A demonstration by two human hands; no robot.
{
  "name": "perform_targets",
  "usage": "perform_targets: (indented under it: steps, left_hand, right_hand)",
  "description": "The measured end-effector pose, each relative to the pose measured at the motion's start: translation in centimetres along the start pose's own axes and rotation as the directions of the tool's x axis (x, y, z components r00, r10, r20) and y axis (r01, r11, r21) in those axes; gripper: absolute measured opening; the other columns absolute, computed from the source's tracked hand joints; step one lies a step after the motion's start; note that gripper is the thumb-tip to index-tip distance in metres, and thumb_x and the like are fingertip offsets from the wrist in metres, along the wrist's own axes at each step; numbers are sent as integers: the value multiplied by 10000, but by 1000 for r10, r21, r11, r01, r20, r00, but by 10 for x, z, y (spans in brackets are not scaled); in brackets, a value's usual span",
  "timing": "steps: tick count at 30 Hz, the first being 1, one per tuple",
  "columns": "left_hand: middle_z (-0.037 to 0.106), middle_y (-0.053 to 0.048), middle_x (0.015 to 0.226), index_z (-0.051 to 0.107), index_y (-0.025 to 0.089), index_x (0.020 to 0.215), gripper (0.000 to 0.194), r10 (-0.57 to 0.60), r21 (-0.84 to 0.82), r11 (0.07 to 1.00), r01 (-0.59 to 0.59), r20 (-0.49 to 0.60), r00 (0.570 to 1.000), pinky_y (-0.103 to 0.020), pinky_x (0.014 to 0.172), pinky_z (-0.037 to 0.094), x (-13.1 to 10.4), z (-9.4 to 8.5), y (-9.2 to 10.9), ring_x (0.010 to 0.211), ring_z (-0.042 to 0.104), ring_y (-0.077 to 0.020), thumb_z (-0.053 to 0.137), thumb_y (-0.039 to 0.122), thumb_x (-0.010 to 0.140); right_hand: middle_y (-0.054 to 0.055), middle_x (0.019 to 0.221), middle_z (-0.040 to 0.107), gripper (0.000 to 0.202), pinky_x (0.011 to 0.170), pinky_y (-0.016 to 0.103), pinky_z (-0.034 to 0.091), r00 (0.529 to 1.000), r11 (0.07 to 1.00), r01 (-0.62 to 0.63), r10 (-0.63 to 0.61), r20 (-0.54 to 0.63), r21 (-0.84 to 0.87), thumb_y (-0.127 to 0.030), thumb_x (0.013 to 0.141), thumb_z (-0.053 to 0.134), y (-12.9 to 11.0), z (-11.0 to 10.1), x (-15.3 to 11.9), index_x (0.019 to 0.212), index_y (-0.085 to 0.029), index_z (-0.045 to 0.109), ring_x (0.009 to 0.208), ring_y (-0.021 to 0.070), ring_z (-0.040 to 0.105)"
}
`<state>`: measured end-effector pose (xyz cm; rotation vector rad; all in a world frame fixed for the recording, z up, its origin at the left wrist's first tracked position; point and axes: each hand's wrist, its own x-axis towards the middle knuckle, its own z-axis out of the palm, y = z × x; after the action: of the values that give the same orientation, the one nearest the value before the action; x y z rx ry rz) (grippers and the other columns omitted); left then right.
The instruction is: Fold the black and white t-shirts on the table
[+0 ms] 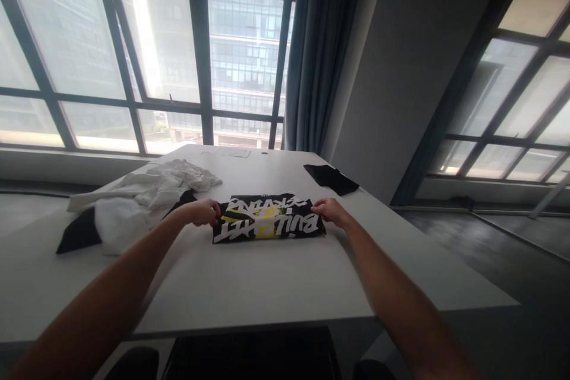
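Observation:
A black T-shirt (269, 227), folded into a flat oblong, lies on the white table (267, 291) in front of me. Large white lettering with yellow patches covers its upper side, upside down to me. My left hand (201, 212) pinches its left edge, fingers closed on the cloth. At the opposite edge, my right hand (330, 211) grips the cloth between thumb and fingers. Both wrists are just above the tabletop.
A rumpled heap of white clothes (151, 190) with some black cloth (80, 231) sits on the table's left. Toward the back right lies a folded black garment (332, 178). Papers (236, 153) rest at the far end, and a black chair (252, 356) stands at the near edge.

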<state>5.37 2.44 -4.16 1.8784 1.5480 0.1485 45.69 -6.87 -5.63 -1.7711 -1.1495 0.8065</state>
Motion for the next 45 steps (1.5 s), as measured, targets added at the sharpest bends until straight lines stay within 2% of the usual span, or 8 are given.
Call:
perform_targets:
  steps: [6, 14, 20, 27, 34, 40, 42, 45]
  left_hand:
    - [655, -57, 672, 681, 154, 813, 373, 14, -23, 1000, -14, 7, 1000, -187, 394, 349, 6, 2, -2, 491, 530, -121, 810, 426, 593]
    - [703, -71, 927, 694, 155, 1041, 429, 150, -62, 980, -188, -388, 909, -198, 607, 477, 32, 31, 6, 769, 646, -164, 748, 421, 708]
    - [681, -44, 799, 705, 137, 935, 365, 178, -132, 964, -232, -330, 927, -200, 536, 461, 15, 12, 12, 648, 619, -141, 797, 350, 653]
    - [694, -150, 1047, 598, 116, 1207, 683, -33, -140, 990, -6, -275, 961, -238, 516, 475, 23, 16, 9, 708, 668, -201, 811, 437, 643]
    - [726, -91, 909, 626, 87, 1202, 618, 159, -78, 973, -218, -460, 874, -252, 730, 507, 36, 30, 14, 878, 683, -231, 767, 368, 670]
    - [689, -59, 1036, 663, 184, 1162, 448, 244, -72, 914, -400, -690, 682, -260, 764, 517, 24, 19, 22, 875, 668, -193, 667, 405, 773]
    - [683, -83, 1048, 638, 172, 1199, 489, 220, -76, 933, -351, -652, 726, -263, 737, 523, 19, 18, 23, 891, 666, -207, 674, 414, 776]
    - [666, -139, 1110, 533, 151, 1328, 786, 111, -154, 971, -184, -391, 913, -251, 625, 529, 8, 19, 22, 856, 673, -231, 792, 460, 653]
  right_hand:
    - [-38, 509, 570, 221, 384, 177, 335, 1000, 975, -14, 14, 3, -220, -205, 712, 777, 1, 0, 0, 861, -117, 639, 382, 68, 462]
    - [66, 790, 717, 253, 624, 211, 492, 962, 942, 231, -259, -89, -241, -223, 757, 733, 8, 17, 8, 978, -115, 676, 684, 140, 647]
    - [49, 884, 732, 172, 776, 252, 500, 892, 861, 350, -427, -150, -370, -158, 719, 672, 2, 22, 8, 879, -160, 734, 772, 153, 647]
    - [96, 914, 740, 227, 772, 241, 475, 949, 831, 201, -297, -108, -518, -277, 773, 690, 2, 26, 12, 950, -146, 746, 859, 198, 674]
    - [98, 924, 740, 241, 772, 255, 456, 968, 792, 175, -248, -46, -585, -414, 776, 704, 0, 36, 22, 833, -182, 741, 897, 219, 669]
    - [75, 894, 721, 200, 795, 257, 455, 837, 786, 350, -507, -207, -510, -357, 847, 617, -15, 40, 14, 874, -174, 692, 840, 184, 640]
    - [77, 927, 719, 204, 810, 260, 454, 830, 784, 350, -513, -219, -512, -358, 864, 600, -16, 40, 13, 905, -175, 683, 865, 185, 637]
    - [96, 974, 722, 205, 820, 261, 451, 910, 787, 273, -398, -118, -553, -356, 842, 640, -8, 39, 13, 927, -176, 689, 923, 204, 643]
